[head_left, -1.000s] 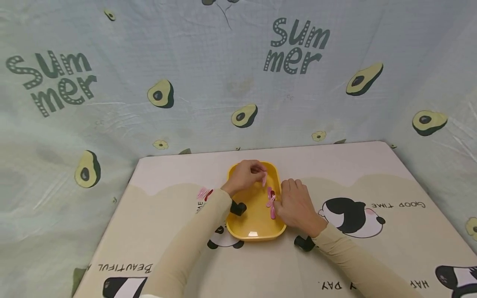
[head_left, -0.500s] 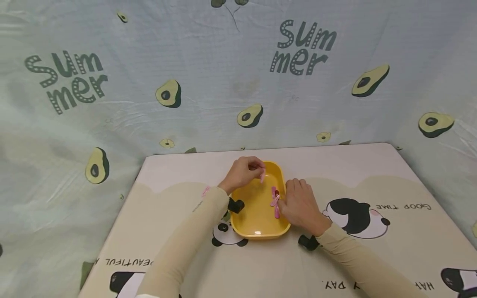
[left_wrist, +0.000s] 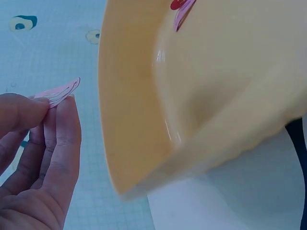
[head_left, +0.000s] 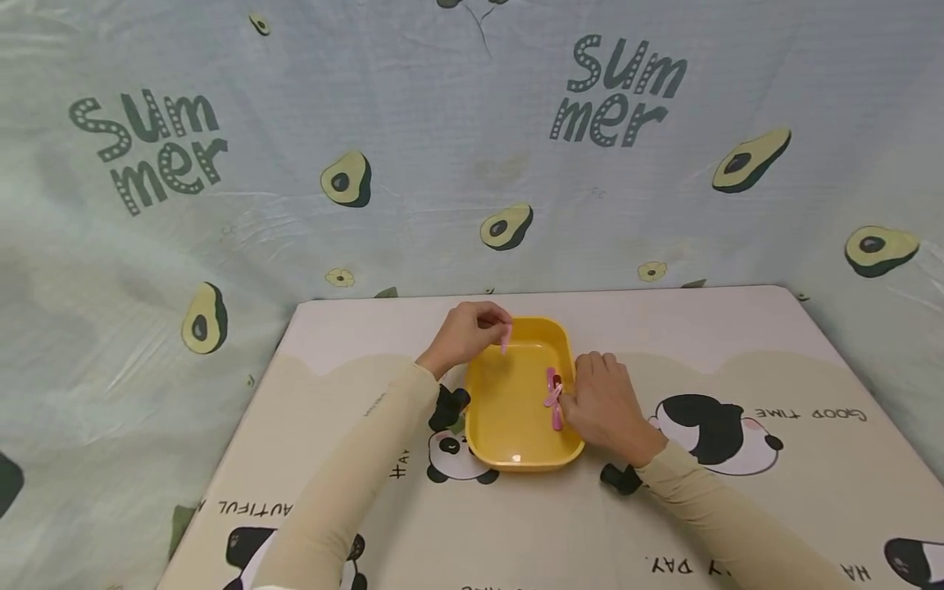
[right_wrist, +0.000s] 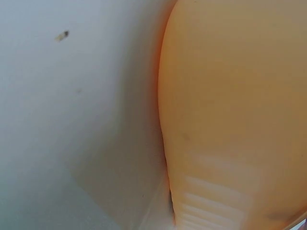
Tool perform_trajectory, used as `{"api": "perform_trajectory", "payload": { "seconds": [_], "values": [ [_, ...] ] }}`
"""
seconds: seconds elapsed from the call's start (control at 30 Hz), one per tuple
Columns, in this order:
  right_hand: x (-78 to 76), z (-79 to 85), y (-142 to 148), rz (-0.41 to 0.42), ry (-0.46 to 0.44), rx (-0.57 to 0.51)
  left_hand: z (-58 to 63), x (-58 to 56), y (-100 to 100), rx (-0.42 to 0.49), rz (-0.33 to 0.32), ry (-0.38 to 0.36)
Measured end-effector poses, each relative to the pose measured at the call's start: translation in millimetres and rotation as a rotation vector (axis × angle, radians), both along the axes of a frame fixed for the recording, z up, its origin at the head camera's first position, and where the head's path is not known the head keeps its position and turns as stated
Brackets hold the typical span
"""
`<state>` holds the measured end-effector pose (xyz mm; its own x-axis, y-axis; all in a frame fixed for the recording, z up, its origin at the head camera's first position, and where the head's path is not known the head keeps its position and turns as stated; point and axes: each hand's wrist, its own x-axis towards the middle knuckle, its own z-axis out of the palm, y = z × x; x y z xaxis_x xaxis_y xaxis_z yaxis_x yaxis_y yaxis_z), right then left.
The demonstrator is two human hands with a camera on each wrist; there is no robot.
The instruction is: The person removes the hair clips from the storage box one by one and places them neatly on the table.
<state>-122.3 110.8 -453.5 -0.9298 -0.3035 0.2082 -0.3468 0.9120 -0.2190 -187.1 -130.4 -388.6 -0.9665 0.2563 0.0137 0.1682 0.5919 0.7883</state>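
My left hand (head_left: 465, 334) pinches a pink snap hair clip (left_wrist: 60, 93) between thumb and fingertips. In the head view it is at the far left corner of a yellow plastic tray (head_left: 516, 438); in the left wrist view the clip is apart from the tray wall. On the tray's right side, my right hand (head_left: 608, 406) grips the rim, thumb on the inner side. Beside that thumb, several pink hair clips (head_left: 556, 419), with a bow and a red part, lie in the tray. The right wrist view shows only the tray's outer wall (right_wrist: 225, 105), no fingers.
The tray stands on a table with a panda-print cover (head_left: 737, 344). A cloth printed with avocados (head_left: 442, 147) hangs behind and at both sides. Black wrist cameras (head_left: 622, 478) sit low near the tabletop, below each wrist.
My left hand has moved left with the hair clip, from over the tray's inside to its far left corner. The right hand keeps its hold. The head view has shifted slightly.
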Motion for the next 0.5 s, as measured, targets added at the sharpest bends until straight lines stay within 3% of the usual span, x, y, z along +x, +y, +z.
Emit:
{"api": "perform_trajectory", "payload": {
  "seconds": [0.5],
  "values": [
    [-0.9,-0.1,-0.7,0.008,0.000,0.006,3.1,0.9,-39.8,-0.036,0.089,-0.007]
  ]
}}
